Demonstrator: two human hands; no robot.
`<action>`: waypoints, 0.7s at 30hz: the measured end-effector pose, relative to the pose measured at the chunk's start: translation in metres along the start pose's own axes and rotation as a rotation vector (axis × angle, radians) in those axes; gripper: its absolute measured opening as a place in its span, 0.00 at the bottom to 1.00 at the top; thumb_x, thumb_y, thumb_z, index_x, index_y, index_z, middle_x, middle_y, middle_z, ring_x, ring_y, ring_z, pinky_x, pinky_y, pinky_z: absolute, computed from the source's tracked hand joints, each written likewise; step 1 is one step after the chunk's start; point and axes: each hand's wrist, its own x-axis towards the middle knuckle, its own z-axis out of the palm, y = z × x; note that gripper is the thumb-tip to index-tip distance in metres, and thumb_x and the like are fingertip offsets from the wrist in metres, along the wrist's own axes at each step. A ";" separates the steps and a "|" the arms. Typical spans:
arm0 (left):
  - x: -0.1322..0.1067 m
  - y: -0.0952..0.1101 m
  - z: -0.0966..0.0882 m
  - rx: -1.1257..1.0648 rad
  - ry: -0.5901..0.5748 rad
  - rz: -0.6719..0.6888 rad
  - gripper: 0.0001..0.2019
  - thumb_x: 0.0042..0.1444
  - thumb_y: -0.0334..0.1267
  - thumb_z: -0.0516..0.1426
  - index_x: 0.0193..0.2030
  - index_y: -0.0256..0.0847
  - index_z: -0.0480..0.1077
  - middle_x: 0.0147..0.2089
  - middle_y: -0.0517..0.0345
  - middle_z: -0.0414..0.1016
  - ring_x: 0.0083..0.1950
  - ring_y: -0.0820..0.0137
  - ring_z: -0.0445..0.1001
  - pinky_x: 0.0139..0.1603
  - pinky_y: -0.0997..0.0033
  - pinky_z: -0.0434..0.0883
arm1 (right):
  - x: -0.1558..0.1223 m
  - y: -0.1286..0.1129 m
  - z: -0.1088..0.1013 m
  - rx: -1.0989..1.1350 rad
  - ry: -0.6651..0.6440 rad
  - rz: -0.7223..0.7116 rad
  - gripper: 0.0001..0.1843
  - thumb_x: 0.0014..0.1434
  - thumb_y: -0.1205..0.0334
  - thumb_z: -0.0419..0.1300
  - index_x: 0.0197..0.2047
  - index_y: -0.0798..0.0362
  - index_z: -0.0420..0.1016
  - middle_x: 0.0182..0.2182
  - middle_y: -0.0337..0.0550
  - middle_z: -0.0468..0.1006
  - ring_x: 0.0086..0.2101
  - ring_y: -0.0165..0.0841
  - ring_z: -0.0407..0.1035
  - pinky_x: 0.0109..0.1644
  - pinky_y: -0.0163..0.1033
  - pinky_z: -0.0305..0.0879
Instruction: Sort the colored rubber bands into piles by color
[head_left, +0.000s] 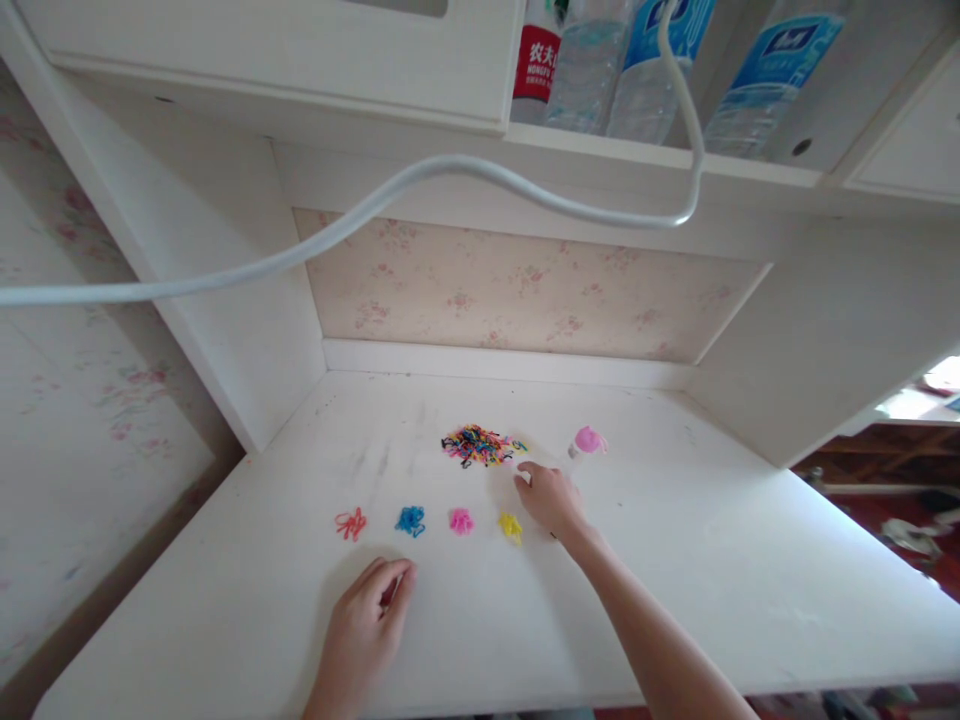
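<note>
A mixed pile of small multicoloured rubber bands [478, 445] lies on the white desk. My right hand [550, 497] reaches to the pile's right edge, with thumb and forefinger slightly apart and nothing visible between them. In front of the pile, sorted by colour, are a red bunch [350, 523], a blue bunch [410, 520], a pink bunch [461, 521] and a yellow bunch [511, 528]. A dark bit shows by my right wrist. Near the red and blue bunches rests my left hand [369, 615], its thumb and fingertips pressed together; whether they hold anything is hidden.
A small clear container with a pink lid [589, 440] lies right of the pile. Overhead, a white cable [420, 172] crosses the view before a shelf with several water bottles [589, 65]. White side panels [217, 270] and a papered back wall [510, 290] enclose the desk [675, 600].
</note>
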 end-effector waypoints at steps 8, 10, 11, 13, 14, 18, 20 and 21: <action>0.002 0.003 -0.004 -0.010 0.014 -0.008 0.13 0.61 0.45 0.50 0.39 0.43 0.73 0.31 0.60 0.75 0.31 0.73 0.73 0.32 0.77 0.70 | 0.031 -0.007 0.013 -0.044 -0.018 0.015 0.20 0.64 0.55 0.46 0.51 0.47 0.73 0.41 0.52 0.78 0.42 0.42 0.73 0.41 0.41 0.64; 0.002 0.001 -0.004 -0.007 0.016 -0.004 0.13 0.61 0.45 0.51 0.39 0.42 0.73 0.31 0.60 0.74 0.30 0.73 0.73 0.32 0.77 0.70 | 0.030 -0.007 0.013 -0.052 -0.007 0.017 0.19 0.64 0.55 0.46 0.49 0.49 0.74 0.41 0.53 0.78 0.42 0.42 0.73 0.41 0.41 0.64; 0.003 0.001 -0.004 -0.007 0.016 -0.003 0.13 0.61 0.45 0.51 0.38 0.42 0.73 0.31 0.60 0.74 0.30 0.73 0.72 0.32 0.76 0.69 | 0.029 -0.006 0.013 -0.054 -0.001 0.016 0.19 0.64 0.55 0.46 0.49 0.49 0.74 0.41 0.53 0.78 0.42 0.42 0.73 0.41 0.41 0.63; 0.003 0.000 -0.004 -0.011 0.016 -0.007 0.13 0.61 0.45 0.51 0.39 0.42 0.73 0.31 0.60 0.74 0.30 0.73 0.72 0.32 0.76 0.69 | 0.026 -0.005 0.011 -0.053 0.012 0.010 0.19 0.65 0.55 0.46 0.47 0.49 0.75 0.41 0.53 0.78 0.41 0.41 0.73 0.41 0.40 0.63; 0.003 -0.001 -0.004 -0.014 0.013 -0.013 0.13 0.61 0.45 0.51 0.39 0.42 0.73 0.31 0.60 0.74 0.30 0.73 0.72 0.32 0.76 0.69 | 0.023 -0.004 0.009 -0.049 0.020 0.006 0.20 0.65 0.54 0.45 0.46 0.49 0.75 0.40 0.53 0.78 0.41 0.41 0.73 0.40 0.39 0.62; 0.002 -0.001 -0.003 -0.036 -0.010 -0.046 0.13 0.61 0.46 0.51 0.40 0.42 0.73 0.32 0.60 0.74 0.31 0.73 0.72 0.32 0.76 0.69 | 0.001 -0.007 0.001 -0.011 0.051 -0.042 0.24 0.67 0.52 0.41 0.44 0.49 0.76 0.38 0.50 0.79 0.38 0.38 0.74 0.36 0.36 0.60; 0.002 0.000 -0.003 -0.037 -0.024 -0.057 0.14 0.61 0.46 0.50 0.40 0.42 0.72 0.32 0.60 0.74 0.31 0.73 0.72 0.33 0.76 0.69 | -0.015 -0.012 0.000 0.016 0.056 -0.094 0.24 0.67 0.51 0.40 0.43 0.46 0.76 0.36 0.46 0.80 0.37 0.35 0.74 0.35 0.33 0.58; 0.002 0.000 -0.003 -0.031 -0.032 -0.062 0.14 0.61 0.47 0.50 0.40 0.42 0.72 0.32 0.60 0.73 0.31 0.72 0.71 0.32 0.75 0.68 | -0.024 -0.016 0.000 0.033 0.055 -0.123 0.23 0.67 0.50 0.40 0.43 0.45 0.76 0.35 0.43 0.80 0.36 0.34 0.74 0.34 0.32 0.58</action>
